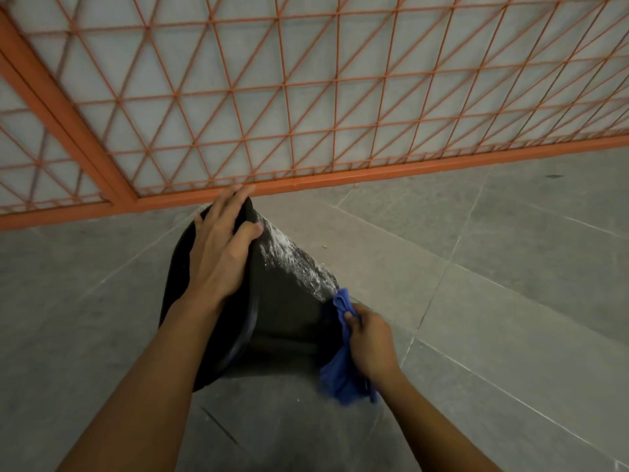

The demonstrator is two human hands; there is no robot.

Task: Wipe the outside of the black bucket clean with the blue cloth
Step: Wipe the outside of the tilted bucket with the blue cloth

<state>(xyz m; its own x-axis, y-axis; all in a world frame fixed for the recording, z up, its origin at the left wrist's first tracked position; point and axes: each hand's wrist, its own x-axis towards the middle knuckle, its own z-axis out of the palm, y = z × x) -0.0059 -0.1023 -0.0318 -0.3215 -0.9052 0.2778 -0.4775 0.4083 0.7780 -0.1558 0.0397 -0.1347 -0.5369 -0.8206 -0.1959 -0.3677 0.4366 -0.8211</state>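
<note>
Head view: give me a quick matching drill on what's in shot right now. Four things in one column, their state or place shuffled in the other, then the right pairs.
Things:
1. left hand
2. right hand
3. black bucket
4. orange grille

States or places:
A. tipped on the tiled floor, white residue streaking its side
B. stands behind the bucket
C. grips the blue cloth against the bucket's side
D. rests on the bucket's rim

Pairs: 1-D, 2-C, 3-A, 4-B
</note>
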